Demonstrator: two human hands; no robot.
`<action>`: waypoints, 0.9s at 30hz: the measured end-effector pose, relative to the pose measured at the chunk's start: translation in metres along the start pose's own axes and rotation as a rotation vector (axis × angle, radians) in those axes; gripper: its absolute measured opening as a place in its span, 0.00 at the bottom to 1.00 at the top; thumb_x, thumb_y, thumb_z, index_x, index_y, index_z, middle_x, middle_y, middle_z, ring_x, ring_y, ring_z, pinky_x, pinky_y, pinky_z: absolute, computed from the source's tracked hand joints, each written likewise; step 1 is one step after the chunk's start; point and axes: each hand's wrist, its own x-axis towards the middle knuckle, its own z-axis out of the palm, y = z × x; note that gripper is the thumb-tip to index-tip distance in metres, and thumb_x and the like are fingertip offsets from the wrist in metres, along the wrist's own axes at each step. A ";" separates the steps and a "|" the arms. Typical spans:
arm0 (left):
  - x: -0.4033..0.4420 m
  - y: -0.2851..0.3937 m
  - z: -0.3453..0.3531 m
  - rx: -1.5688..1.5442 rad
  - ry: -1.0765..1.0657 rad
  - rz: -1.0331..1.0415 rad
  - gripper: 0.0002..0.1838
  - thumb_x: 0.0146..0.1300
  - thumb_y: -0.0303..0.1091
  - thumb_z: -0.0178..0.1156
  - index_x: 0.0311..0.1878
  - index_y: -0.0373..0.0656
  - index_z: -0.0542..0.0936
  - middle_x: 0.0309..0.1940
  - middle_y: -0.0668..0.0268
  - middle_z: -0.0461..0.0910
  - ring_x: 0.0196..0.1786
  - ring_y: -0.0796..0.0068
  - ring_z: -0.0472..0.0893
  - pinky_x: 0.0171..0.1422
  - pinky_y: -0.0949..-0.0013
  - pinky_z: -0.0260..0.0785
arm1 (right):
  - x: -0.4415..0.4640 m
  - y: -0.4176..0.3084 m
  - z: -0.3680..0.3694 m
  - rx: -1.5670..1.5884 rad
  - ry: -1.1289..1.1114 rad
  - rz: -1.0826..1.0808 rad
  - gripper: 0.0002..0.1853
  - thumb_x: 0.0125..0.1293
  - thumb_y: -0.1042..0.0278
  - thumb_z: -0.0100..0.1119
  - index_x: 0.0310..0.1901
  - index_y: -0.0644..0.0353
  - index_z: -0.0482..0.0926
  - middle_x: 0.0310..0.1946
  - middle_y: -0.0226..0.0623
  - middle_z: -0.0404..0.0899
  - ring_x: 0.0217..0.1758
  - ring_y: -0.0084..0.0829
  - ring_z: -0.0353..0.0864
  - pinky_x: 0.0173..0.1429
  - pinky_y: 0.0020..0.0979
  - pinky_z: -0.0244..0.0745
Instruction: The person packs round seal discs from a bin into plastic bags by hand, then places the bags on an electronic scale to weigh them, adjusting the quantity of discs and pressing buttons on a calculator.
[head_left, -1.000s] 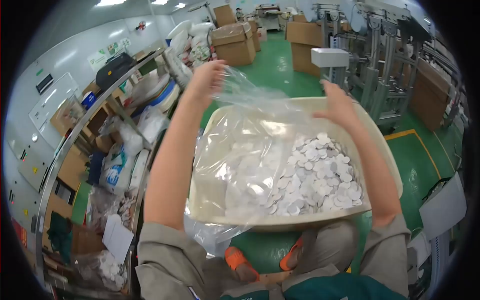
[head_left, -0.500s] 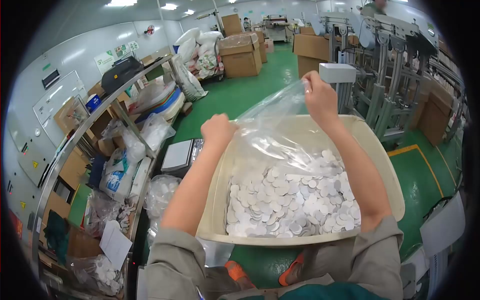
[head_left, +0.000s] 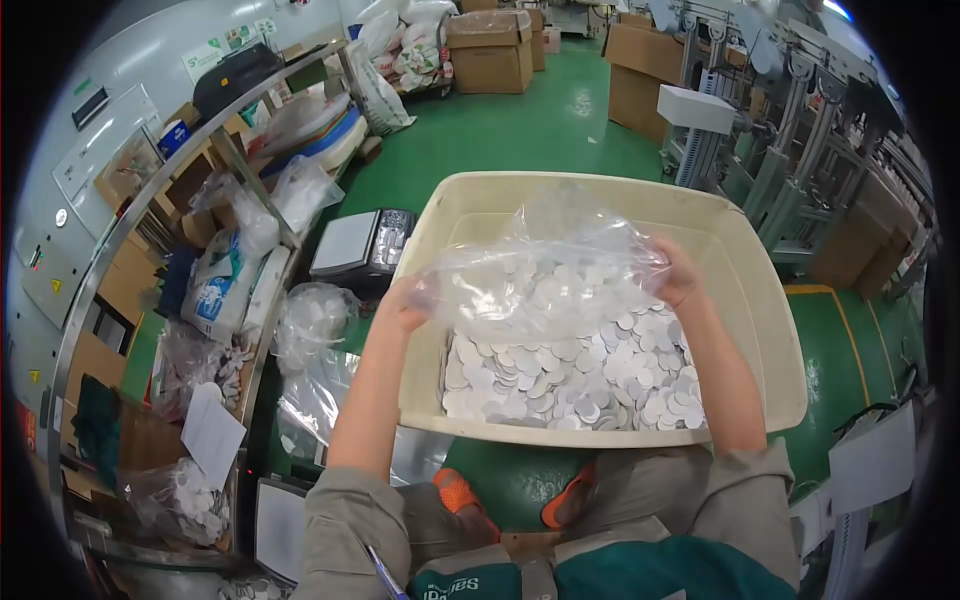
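"What is changing since the frame half a second back?"

"The large clear plastic bag point(head_left: 550, 290) is hanging lower. Back then it was slanting up to the right; now it is stretching nearly level, and the hands are spreading farther apart. The view is also tipping downward, showing more of the cream-coloured, rounded-corner plastic tub point(head_left: 735, 250)."

"How are the hands posing?"

"The left hand point(head_left: 405, 303) is reaching forward from its rolled khaki sleeve point(head_left: 355, 510), above the tub's left side. The right hand point(head_left: 678, 272) is reaching over the tub too, its forearm slanting inward and its fingers curling toward the bag."

"And each grip?"

"The left grip is closing on the bag's left end, its fingertips blurring behind the film. The right grip is pinching the right end."

"Which way is the bag pointing?"

"Its long axis is running left to right across the tub, the right end sitting slightly farther forward. A loose, crumpled part is bulging toward the far rim."

"What is lying under it?"

"Flat, round, white and pale-grey discs point(head_left: 560, 385) are filling the near part of the tub, some showing through the film. Outside, left of the tub, a black device with a flat grey plate point(head_left: 345, 243) is resting."
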 end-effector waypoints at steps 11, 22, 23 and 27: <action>-0.053 -0.013 0.042 0.048 -0.122 0.217 0.17 0.58 0.34 0.52 0.50 0.36 0.69 0.38 0.61 0.77 0.40 0.71 0.77 0.45 0.70 0.69 | 0.027 -0.023 -0.056 0.681 -0.498 -0.300 0.19 0.61 0.70 0.37 0.51 0.73 0.63 0.46 0.50 0.71 0.48 0.39 0.73 0.54 0.37 0.69; -0.023 -0.042 0.159 1.411 -0.392 0.708 0.38 0.52 0.29 0.59 0.65 0.53 0.53 0.61 0.52 0.57 0.56 0.58 0.69 0.59 0.63 0.60 | 0.097 -0.024 0.040 0.499 -0.118 -0.273 0.28 0.54 0.70 0.34 0.57 0.77 0.55 0.49 0.48 0.69 0.36 0.32 0.75 0.42 0.31 0.74; -0.013 -0.046 0.155 1.503 -0.391 0.685 0.38 0.50 0.28 0.59 0.64 0.60 0.56 0.60 0.51 0.59 0.53 0.53 0.71 0.58 0.62 0.62 | 0.097 -0.027 0.053 0.446 -0.040 -0.287 0.27 0.55 0.69 0.34 0.56 0.77 0.57 0.43 0.46 0.72 0.34 0.31 0.75 0.40 0.30 0.74; 0.020 -0.051 0.136 1.632 -0.442 0.761 0.30 0.51 0.26 0.57 0.58 0.64 0.67 0.57 0.49 0.63 0.55 0.53 0.69 0.57 0.60 0.63 | 0.115 -0.042 0.045 0.349 -0.096 -0.277 0.27 0.55 0.69 0.34 0.55 0.77 0.59 0.30 0.40 0.75 0.28 0.29 0.74 0.32 0.27 0.73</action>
